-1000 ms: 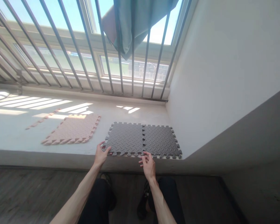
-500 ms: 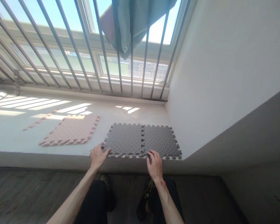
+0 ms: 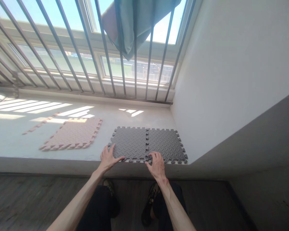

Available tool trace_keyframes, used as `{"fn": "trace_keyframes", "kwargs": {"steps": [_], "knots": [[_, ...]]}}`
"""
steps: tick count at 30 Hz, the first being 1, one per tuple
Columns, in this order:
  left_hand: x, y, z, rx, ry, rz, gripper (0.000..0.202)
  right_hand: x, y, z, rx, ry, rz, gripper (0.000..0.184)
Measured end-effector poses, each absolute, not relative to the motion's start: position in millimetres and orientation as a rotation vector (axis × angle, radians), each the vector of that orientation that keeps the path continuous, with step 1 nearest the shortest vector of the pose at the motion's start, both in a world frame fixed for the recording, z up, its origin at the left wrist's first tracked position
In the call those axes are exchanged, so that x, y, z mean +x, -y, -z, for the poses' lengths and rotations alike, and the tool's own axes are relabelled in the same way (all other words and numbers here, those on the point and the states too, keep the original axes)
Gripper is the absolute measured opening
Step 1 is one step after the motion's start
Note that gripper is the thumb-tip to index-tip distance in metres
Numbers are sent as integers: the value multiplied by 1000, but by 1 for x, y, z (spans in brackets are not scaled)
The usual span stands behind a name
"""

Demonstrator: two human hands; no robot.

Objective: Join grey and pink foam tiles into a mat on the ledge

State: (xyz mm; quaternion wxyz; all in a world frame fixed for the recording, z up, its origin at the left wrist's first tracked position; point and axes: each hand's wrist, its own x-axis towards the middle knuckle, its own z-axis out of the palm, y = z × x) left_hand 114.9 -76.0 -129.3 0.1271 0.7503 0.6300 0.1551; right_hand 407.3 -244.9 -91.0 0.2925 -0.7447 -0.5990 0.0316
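Two grey foam mat tiles with jigsaw edges lie side by side on the white ledge, meeting along a seam: the left tile [image 3: 130, 142] and the right tile [image 3: 170, 144]. My left hand [image 3: 109, 158] rests at the left tile's front left corner, fingers spread and thumb stretched along the front edge. At the front end of the seam, my right hand [image 3: 157, 164] has its fingers curled over the foam and its thumb low at the edge. The hand hides part of the joint there.
A pink foam mat tile [image 3: 71, 134] lies to the left on the ledge [image 3: 12, 141], beside a narrow pink edge strip [image 3: 40, 124]. Metal bars [image 3: 106, 57] and a window run along the back. A white wall [image 3: 226, 64] bounds the right side.
My left hand has shifted right, farther over the left grey tile's corner, with its fingers more spread. My right hand has moved slightly left to the seam. The tiles look unmoved.
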Motion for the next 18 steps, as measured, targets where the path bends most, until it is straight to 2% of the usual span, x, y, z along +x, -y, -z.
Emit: {"fn": "trace_keyframes", "kwargs": {"steps": [8, 14, 18], "knots": [[112, 77, 126, 2221, -1769, -414, 109, 405, 248, 91, -1962, 1581, -59, 30], [111, 77, 128, 2205, -1774, -395, 111, 399, 249, 87, -1969, 1783, -73, 59], [113, 77, 126, 2194, -1766, -361, 115, 396, 248, 81, -1986, 1932, -115, 59]]}}
